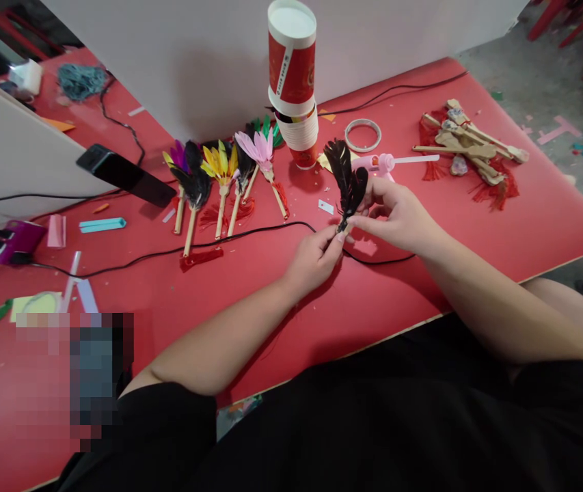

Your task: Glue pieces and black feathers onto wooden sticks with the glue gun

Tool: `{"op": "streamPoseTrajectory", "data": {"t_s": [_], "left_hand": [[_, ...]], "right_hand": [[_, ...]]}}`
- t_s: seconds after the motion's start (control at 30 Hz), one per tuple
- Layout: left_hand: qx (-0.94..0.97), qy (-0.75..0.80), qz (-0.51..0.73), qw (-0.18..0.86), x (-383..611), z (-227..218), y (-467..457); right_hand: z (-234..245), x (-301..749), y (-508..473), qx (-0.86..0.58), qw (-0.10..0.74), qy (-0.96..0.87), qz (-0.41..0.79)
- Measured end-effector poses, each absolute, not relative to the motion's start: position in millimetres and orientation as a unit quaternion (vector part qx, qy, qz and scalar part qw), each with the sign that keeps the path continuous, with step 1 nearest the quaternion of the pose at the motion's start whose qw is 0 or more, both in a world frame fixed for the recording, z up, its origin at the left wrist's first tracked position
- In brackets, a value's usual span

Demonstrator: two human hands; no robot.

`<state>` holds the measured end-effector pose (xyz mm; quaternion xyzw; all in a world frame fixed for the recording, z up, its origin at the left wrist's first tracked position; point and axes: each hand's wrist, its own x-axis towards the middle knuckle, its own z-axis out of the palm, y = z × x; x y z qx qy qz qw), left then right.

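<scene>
My left hand (318, 256) is closed round the base of a black feather fan (345, 179), whose feathers stand upward. My right hand (394, 213) pinches near the same base, thumb against the lower feathers; whether it grips the fan or a small piece at its base I cannot make out. Behind my right hand lies a pink glue gun (384, 162), partly hidden. To the left, several finished-looking feather fans (221, 167) in yellow, black, pink and purple lie on the table, with wooden handles and red tassels.
A stack of red and white paper cups (294, 82) stands against the partition. Wooden sticks with red tassels (470, 143) are piled at the right. A tape roll (363, 135), phone (124, 176), purple power adapter (17, 240) and black cable (250, 234) lie on the red table (255, 307).
</scene>
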<state>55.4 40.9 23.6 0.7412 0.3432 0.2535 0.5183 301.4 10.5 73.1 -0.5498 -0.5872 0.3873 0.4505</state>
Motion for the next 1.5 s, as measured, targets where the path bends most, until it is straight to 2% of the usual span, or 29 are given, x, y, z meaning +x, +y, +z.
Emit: {"op": "streamPoseTrajectory", "data": {"t_s": [0.2, 0.37, 0.5, 0.67, 0.73, 0.8, 0.9, 1.03, 1.1, 1.37, 1.5], "left_hand": [[0.704, 0.348, 0.246, 0.568, 58, 23, 45], [0.725, 0.36, 0.237, 0.537, 67, 24, 50], [0.748, 0.372, 0.196, 0.513, 70, 24, 52], [0.756, 0.379, 0.191, 0.499, 71, 26, 52], [0.757, 0.378, 0.189, 0.498, 72, 28, 51], [0.758, 0.378, 0.184, 0.499, 72, 30, 50], [0.76, 0.379, 0.182, 0.497, 73, 33, 49], [0.76, 0.37, 0.189, 0.5, 73, 35, 48], [0.761, 0.368, 0.193, 0.499, 73, 35, 48], [0.746, 0.368, 0.208, 0.515, 75, 25, 50], [0.663, 0.349, 0.319, 0.58, 81, 11, 53]], "right_hand": [[86, 307, 5, -0.547, 0.528, -0.565, 0.322], [112, 299, 9, -0.557, 0.496, -0.624, 0.232], [159, 277, 52, -0.564, 0.407, -0.707, 0.125], [232, 241, 133, -0.594, 0.182, -0.781, -0.062], [251, 237, 159, -0.631, 0.122, -0.763, -0.062], [263, 239, 177, -0.665, 0.081, -0.742, -0.008], [275, 251, 185, -0.674, 0.11, -0.729, 0.04], [292, 275, 168, -0.662, 0.269, -0.699, 0.03], [301, 287, 155, -0.657, 0.314, -0.685, 0.02], [303, 317, 130, -0.759, 0.267, -0.594, 0.015], [293, 327, 114, -0.778, 0.252, -0.576, 0.007]]}}
